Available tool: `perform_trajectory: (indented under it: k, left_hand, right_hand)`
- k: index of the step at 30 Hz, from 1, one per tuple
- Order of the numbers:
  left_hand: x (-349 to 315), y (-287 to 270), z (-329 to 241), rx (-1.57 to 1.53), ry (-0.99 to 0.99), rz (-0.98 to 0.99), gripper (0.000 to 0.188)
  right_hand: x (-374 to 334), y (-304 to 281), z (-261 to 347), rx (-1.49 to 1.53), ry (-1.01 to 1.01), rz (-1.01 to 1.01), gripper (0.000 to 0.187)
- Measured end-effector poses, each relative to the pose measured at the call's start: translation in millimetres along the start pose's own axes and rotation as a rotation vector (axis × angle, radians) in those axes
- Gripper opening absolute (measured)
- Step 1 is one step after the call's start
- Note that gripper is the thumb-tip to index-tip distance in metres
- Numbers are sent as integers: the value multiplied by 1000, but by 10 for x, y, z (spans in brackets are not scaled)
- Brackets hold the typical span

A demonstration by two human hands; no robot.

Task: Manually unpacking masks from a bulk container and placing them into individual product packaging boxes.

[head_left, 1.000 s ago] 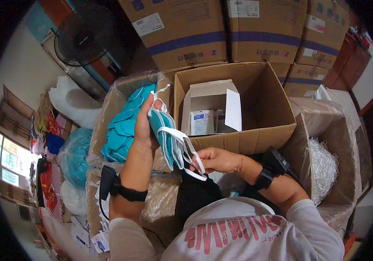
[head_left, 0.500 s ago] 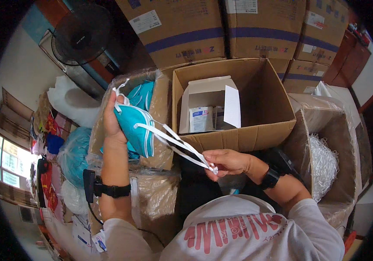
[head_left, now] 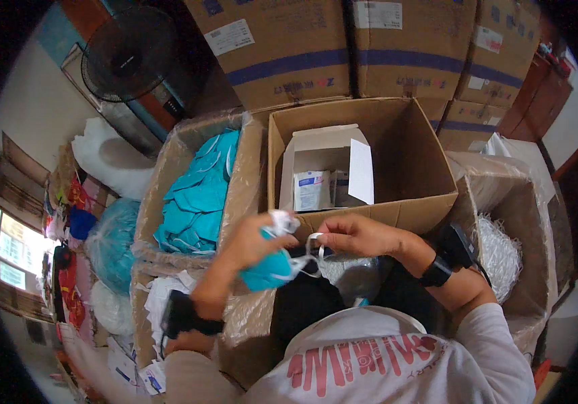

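In front of my chest, my left hand is closed around a teal mask, holding it just below the edge of the open box. My right hand pinches the white straps of the mask between thumb and fingers, close beside the left hand. Inside the box stands a small white carton with packets. To the left, a lined box holds a pile of masks. To the right, another lined box holds white strings.
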State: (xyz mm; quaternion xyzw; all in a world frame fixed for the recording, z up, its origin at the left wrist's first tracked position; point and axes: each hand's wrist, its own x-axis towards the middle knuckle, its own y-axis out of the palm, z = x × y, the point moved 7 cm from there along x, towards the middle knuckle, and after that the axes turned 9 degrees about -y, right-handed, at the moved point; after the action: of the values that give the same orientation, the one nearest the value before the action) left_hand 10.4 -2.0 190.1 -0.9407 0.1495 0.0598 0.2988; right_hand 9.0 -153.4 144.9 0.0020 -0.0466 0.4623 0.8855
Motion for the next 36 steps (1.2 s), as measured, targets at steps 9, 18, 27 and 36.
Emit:
perform_trajectory:
  k: [9,18,27,36]
  left_hand:
    - [37,865,271,-229,-111,369,21]
    - [-99,774,84,552,228,57,24]
    - [-851,1088,-135,357,485,719,22]
    - [-950,546,1159,230,-230,477,23]
  right_hand:
    - [-110,-111,116,-316,-89,-99,22]
    - [-176,182,-179,-319,83,-9,34]
    - [-906,558,215,-116,90,666,29]
    - [-2139,-805,-282,-31,891,75,30]
